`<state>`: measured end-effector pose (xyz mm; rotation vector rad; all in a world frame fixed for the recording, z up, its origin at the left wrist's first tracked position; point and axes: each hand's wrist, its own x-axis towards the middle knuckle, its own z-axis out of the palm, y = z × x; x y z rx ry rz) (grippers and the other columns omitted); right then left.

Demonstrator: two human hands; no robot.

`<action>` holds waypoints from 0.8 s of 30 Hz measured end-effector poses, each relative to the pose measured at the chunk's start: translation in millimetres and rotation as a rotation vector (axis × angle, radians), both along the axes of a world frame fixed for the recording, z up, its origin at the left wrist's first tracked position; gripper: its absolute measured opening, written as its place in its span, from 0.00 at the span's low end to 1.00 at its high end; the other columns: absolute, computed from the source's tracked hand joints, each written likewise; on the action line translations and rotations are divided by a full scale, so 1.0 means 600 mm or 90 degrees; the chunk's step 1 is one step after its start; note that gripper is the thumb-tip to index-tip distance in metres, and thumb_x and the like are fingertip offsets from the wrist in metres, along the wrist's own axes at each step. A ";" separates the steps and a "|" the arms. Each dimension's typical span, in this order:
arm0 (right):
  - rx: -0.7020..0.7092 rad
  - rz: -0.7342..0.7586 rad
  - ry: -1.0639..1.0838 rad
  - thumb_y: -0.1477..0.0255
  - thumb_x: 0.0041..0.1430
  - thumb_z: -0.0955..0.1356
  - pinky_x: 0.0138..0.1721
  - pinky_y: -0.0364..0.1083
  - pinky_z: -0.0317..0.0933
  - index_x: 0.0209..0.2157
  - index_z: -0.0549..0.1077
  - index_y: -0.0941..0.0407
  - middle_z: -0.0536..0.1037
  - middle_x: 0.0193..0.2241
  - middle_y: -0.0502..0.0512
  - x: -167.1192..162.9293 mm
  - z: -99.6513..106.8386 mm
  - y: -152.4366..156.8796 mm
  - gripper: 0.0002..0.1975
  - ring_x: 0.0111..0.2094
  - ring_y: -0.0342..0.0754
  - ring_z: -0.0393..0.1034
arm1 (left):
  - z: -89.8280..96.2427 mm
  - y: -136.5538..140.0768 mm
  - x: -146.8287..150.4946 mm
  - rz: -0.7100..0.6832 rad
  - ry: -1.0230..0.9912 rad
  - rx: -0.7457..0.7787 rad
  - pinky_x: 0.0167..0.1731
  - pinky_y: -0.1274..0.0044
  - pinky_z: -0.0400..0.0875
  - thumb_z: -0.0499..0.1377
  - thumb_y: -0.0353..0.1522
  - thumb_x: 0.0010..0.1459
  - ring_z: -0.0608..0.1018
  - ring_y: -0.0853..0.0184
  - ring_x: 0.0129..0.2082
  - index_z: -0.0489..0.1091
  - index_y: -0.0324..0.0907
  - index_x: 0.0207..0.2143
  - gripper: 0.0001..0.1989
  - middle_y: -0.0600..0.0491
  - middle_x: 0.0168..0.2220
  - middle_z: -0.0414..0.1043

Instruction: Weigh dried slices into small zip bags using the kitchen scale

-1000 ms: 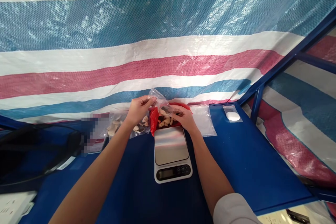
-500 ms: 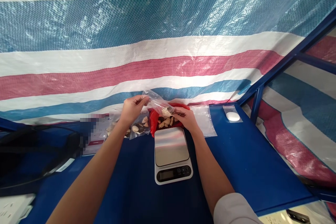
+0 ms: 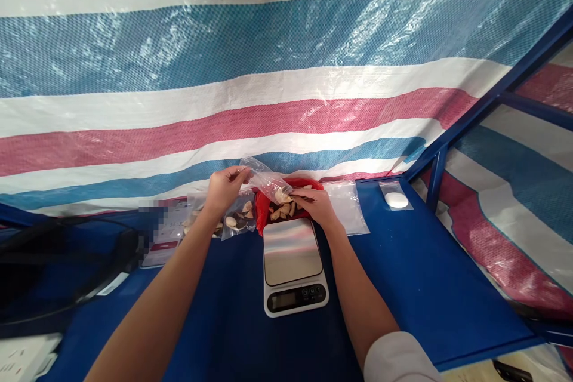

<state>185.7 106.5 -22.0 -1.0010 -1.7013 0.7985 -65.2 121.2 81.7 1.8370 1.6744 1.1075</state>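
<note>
A clear plastic bag (image 3: 265, 179) slants down from left to right between my hands. My left hand (image 3: 225, 186) pinches its upper left end. At its lower right end, the closed fingers of my right hand (image 3: 316, 204) meet the bag's edge; a pale dried piece (image 3: 282, 196) lies beside the fingertips, whether inside the bag or at its mouth I cannot tell. Directly below sits an open red bag (image 3: 262, 215) holding brown, chunky dried pieces (image 3: 283, 210). A white kitchen scale (image 3: 293, 250) with a bare metal plate stands just in front of it.
Clear bags of dried slices (image 3: 239, 219) lie left of the red bag. A flat clear bag (image 3: 347, 209) and a small bag with a white oval object (image 3: 396, 199) lie right. Black cables (image 3: 128, 250) and a white power strip (image 3: 29, 355) occupy the left. Striped sheeting (image 3: 268, 83) hangs behind.
The clear bag's lower end has dropped slightly toward the red bag, and my right fingers have drawn closer together. My left hand keeps its pinch. The view has shifted a little.
</note>
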 end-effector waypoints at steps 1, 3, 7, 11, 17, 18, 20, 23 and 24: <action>0.000 0.003 -0.002 0.69 0.61 0.68 0.52 0.54 0.72 0.43 0.83 0.46 0.84 0.43 0.49 0.000 0.000 0.000 0.12 0.47 0.55 0.78 | -0.001 0.001 0.000 0.001 -0.004 -0.001 0.28 0.78 0.70 0.60 0.43 0.56 0.78 0.65 0.28 0.78 0.43 0.30 0.14 0.53 0.26 0.79; 0.000 0.011 -0.005 0.69 0.62 0.68 0.52 0.54 0.71 0.43 0.83 0.46 0.84 0.44 0.49 0.001 0.000 -0.001 0.12 0.47 0.55 0.78 | -0.002 0.002 0.000 0.001 -0.009 -0.003 0.29 0.77 0.71 0.60 0.43 0.56 0.79 0.64 0.28 0.78 0.43 0.30 0.14 0.53 0.26 0.80; 0.012 0.012 -0.013 0.72 0.60 0.68 0.52 0.53 0.72 0.43 0.83 0.47 0.84 0.45 0.50 0.002 -0.002 -0.002 0.13 0.47 0.54 0.78 | -0.002 0.000 0.002 -0.016 0.015 -0.003 0.31 0.76 0.70 0.59 0.44 0.56 0.79 0.64 0.29 0.78 0.43 0.29 0.15 0.53 0.27 0.80; 0.011 0.019 -0.057 0.78 0.57 0.67 0.55 0.54 0.70 0.46 0.82 0.47 0.83 0.46 0.49 0.004 0.004 -0.003 0.19 0.49 0.54 0.77 | 0.002 -0.007 0.009 -0.019 0.037 0.006 0.30 0.76 0.68 0.58 0.45 0.57 0.78 0.64 0.28 0.77 0.43 0.28 0.16 0.53 0.27 0.80; -0.036 0.038 -0.080 0.73 0.59 0.70 0.54 0.54 0.70 0.50 0.80 0.48 0.82 0.48 0.52 0.005 0.035 -0.014 0.18 0.50 0.56 0.76 | 0.003 -0.016 0.023 -0.034 0.027 0.014 0.30 0.76 0.69 0.58 0.45 0.58 0.78 0.64 0.28 0.77 0.43 0.28 0.17 0.52 0.28 0.81; -0.039 0.032 -0.078 0.69 0.59 0.71 0.53 0.54 0.70 0.50 0.80 0.48 0.82 0.47 0.53 0.004 0.040 -0.016 0.17 0.49 0.56 0.77 | 0.004 -0.017 0.025 -0.041 0.023 0.012 0.31 0.76 0.70 0.58 0.45 0.58 0.79 0.64 0.28 0.77 0.43 0.28 0.16 0.52 0.28 0.81; -0.048 0.019 -0.081 0.63 0.60 0.72 0.49 0.54 0.71 0.49 0.81 0.47 0.83 0.44 0.53 0.001 0.045 -0.017 0.15 0.46 0.56 0.78 | 0.004 -0.019 0.028 -0.057 0.019 0.010 0.32 0.76 0.71 0.59 0.45 0.58 0.79 0.63 0.29 0.78 0.43 0.29 0.16 0.52 0.28 0.81; -0.056 -0.019 -0.101 0.60 0.59 0.73 0.45 0.54 0.71 0.47 0.82 0.47 0.84 0.39 0.53 -0.002 0.043 -0.016 0.15 0.41 0.55 0.78 | 0.007 -0.021 0.031 -0.071 0.019 0.007 0.32 0.76 0.71 0.59 0.44 0.58 0.80 0.63 0.30 0.78 0.44 0.29 0.15 0.53 0.28 0.81; -0.055 -0.030 -0.110 0.61 0.59 0.73 0.45 0.54 0.70 0.47 0.82 0.47 0.84 0.38 0.54 -0.003 0.040 -0.015 0.15 0.40 0.55 0.78 | 0.009 -0.021 0.030 -0.071 0.023 0.005 0.32 0.76 0.71 0.59 0.44 0.58 0.79 0.63 0.30 0.78 0.44 0.30 0.15 0.53 0.28 0.81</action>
